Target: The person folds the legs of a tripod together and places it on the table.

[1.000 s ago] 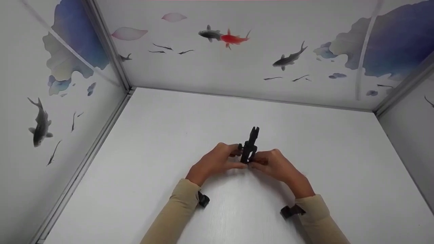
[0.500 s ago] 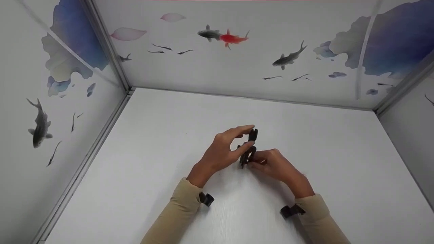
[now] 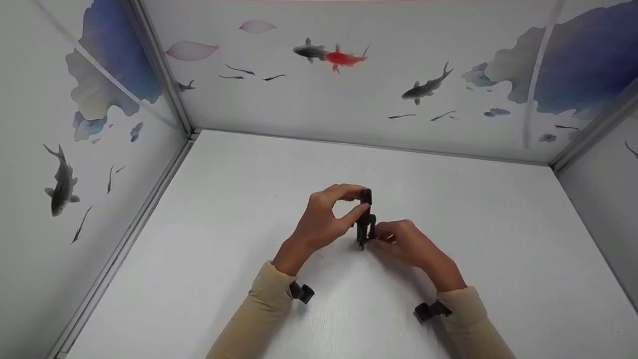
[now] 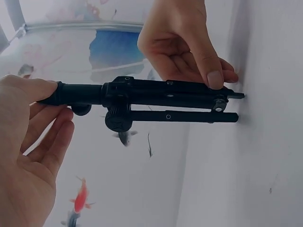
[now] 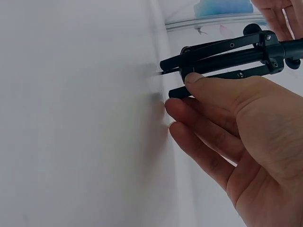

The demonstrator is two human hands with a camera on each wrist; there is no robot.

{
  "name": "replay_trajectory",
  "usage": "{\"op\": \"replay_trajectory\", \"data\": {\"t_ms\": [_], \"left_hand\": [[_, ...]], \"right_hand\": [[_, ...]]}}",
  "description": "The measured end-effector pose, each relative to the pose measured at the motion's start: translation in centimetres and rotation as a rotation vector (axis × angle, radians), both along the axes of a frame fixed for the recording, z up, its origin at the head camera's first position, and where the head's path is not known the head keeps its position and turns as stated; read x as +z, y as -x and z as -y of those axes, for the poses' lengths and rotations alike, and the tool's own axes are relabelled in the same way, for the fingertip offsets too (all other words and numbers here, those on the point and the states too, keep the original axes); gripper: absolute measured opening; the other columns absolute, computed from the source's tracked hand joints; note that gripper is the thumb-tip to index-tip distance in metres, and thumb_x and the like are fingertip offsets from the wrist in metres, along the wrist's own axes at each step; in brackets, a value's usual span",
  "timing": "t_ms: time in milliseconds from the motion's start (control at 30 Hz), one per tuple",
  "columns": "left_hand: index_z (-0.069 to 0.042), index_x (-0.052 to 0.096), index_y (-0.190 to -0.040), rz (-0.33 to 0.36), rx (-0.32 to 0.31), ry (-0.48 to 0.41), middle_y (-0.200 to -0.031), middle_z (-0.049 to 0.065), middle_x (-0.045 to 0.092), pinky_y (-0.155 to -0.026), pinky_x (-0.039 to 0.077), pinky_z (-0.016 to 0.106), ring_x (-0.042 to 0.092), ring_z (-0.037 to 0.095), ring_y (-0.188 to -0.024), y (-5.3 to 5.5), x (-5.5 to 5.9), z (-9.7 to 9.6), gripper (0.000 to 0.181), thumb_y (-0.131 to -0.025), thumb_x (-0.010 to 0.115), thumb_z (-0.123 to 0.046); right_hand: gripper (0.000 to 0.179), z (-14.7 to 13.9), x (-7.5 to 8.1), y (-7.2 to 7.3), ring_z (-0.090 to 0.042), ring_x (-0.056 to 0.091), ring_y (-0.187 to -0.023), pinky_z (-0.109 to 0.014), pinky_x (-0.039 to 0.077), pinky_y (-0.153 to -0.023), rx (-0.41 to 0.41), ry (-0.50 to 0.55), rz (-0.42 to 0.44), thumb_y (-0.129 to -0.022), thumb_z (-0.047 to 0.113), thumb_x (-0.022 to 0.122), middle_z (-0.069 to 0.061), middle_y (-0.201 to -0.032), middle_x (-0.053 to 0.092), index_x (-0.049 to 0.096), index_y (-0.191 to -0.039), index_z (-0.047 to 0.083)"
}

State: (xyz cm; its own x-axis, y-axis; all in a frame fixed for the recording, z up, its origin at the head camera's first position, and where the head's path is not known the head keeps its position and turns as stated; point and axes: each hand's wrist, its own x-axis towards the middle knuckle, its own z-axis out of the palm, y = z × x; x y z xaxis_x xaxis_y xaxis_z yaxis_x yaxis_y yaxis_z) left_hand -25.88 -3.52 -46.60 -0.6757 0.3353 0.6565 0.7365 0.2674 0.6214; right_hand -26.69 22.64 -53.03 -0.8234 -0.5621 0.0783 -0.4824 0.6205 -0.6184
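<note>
A small black tripod (image 3: 363, 230) stands nearly upright at the middle of the white table, its legs folded in close to the centre column. My left hand (image 3: 319, 217) pinches its top end between thumb and fingers. Low down on the right side, my right hand (image 3: 411, 244) holds one leg near the foot. In the left wrist view the tripod (image 4: 165, 98) lies sideways across the picture, with hinges and a round knob below the upper column. The right wrist view has my thumb and index finger on a leg of the tripod (image 5: 222, 56), close to the tabletop.
The white tabletop (image 3: 239, 199) is bounded by a left wall panel (image 3: 30, 249) and a back panel (image 3: 324, 109) printed with fish. A metal frame strip (image 3: 129, 229) runs along the left edge. Black wrist cameras (image 3: 302, 292) hang under both sleeves.
My left hand has gone from the lower part of the tripod up to its top end and grips there. The tripod has straightened up from a slight lean. My right hand stays low.
</note>
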Motion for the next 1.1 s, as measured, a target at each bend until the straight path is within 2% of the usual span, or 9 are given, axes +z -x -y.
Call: {"op": "replay_trajectory", "data": {"t_ms": [233, 433, 667, 933, 1100], "left_hand": [[-0.011, 0.073, -0.125, 0.037, -0.072, -0.029, -0.110, -0.003, 0.083, -0.095, 0.063, 0.028, 0.079, 0.007, -0.100, 0.7, 0.1, 1.5, 0.027, -0.100, 0.080, -0.018], [-0.010, 0.073, -0.121, 0.115, -0.080, -0.024, -0.109, -0.003, 0.084, -0.090, 0.065, 0.027, 0.080, 0.008, -0.096, 1.8, -0.4, 3.5, 0.027, -0.097, 0.084, -0.013], [-0.018, 0.080, -0.124, 0.256, -0.058, 0.026, -0.113, -0.002, 0.083, -0.090, 0.065, 0.027, 0.081, 0.009, -0.098, 2.6, -1.1, 5.8, 0.029, -0.096, 0.085, -0.015], [-0.012, 0.084, -0.113, 0.393, -0.024, 0.051, -0.107, 0.000, 0.083, -0.087, 0.066, 0.028, 0.081, 0.011, -0.095, 3.4, -2.4, 7.0, 0.023, -0.090, 0.089, -0.011], [-0.014, 0.085, -0.110, 0.442, 0.016, 0.122, -0.104, 0.000, 0.083, -0.088, 0.066, 0.030, 0.081, 0.011, -0.093, 3.9, -3.5, 7.4, 0.022, -0.089, 0.091, -0.012]], "right_hand": [[0.018, -1.2, 0.7, 0.2, -0.014, 0.079, -0.103, -0.040, 0.065, -0.091, -0.025, 0.012, 0.055, -0.100, 0.014, 0.079, 0.007, -0.109, 0.083, 0.084, -0.114, 0.023], [0.016, -2.0, 1.0, 0.4, -0.015, 0.079, -0.104, -0.039, 0.065, -0.094, -0.037, 0.036, 0.041, -0.100, 0.012, 0.078, 0.006, -0.109, 0.083, 0.084, -0.114, 0.018], [0.016, -2.5, 1.1, 0.6, -0.012, 0.078, -0.101, -0.036, 0.065, -0.093, -0.063, 0.027, 0.014, -0.102, 0.012, 0.077, 0.005, -0.108, 0.082, 0.082, -0.116, 0.015], [0.015, -3.1, 1.3, 0.6, -0.018, 0.077, -0.105, -0.041, 0.064, -0.094, -0.113, 0.076, -0.019, -0.102, 0.009, 0.075, 0.003, -0.110, 0.080, 0.081, -0.115, 0.014], [0.015, -3.4, 1.2, 0.6, -0.016, 0.075, -0.103, -0.039, 0.065, -0.092, -0.114, 0.099, -0.068, -0.102, 0.009, 0.076, 0.004, -0.108, 0.078, 0.079, -0.116, 0.013]]}}
